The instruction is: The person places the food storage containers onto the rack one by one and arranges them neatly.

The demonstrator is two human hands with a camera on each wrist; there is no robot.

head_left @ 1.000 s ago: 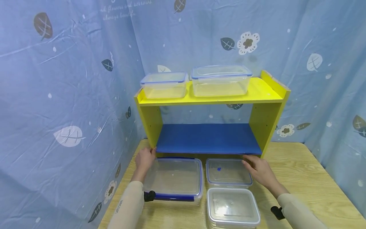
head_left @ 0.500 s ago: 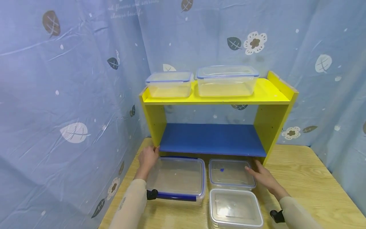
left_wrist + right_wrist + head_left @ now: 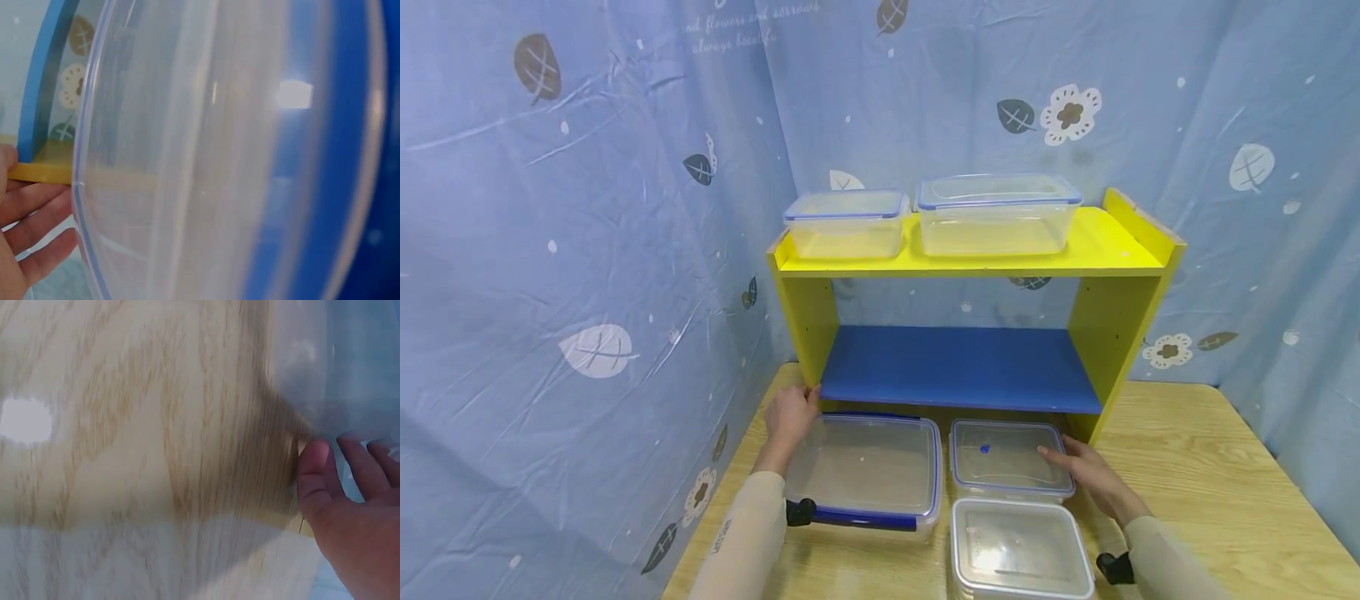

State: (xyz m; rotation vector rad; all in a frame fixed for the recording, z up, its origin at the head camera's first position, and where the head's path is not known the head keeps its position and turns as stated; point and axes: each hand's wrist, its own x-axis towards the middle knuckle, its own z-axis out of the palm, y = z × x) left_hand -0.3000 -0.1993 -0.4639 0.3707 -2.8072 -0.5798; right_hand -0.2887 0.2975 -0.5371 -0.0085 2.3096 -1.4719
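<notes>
My left hand (image 3: pixel 792 418) grips the front left edge of a yellow and blue shelf unit (image 3: pixel 955 362), level with its blue board. In the left wrist view the thumb lies on one side of the edge and the fingers on the other. A large clear food container (image 3: pixel 865 462) with dark blue clips lies just right of that hand. My right hand (image 3: pixel 1096 477) is at the right side of a smaller clear food container (image 3: pixel 1018 462) with a blue-edged lid. Its thumb reaches over the lid edge, while its relaxed fingers lie along the container's side.
Nearest me stands another clear container (image 3: pixel 1022 546) with a whitish lid. The shelf's yellow top holds a small lidded container (image 3: pixel 848 229) and a larger one (image 3: pixel 996 221). Behind and to the left hangs a blue patterned curtain (image 3: pixel 647 192). Wooden table (image 3: pixel 1195 467) extends to the right.
My right hand has left the front edge of the blue board and come down to the smaller container's right side. The left hand keeps its grip on the shelf. The head view has shifted slightly.
</notes>
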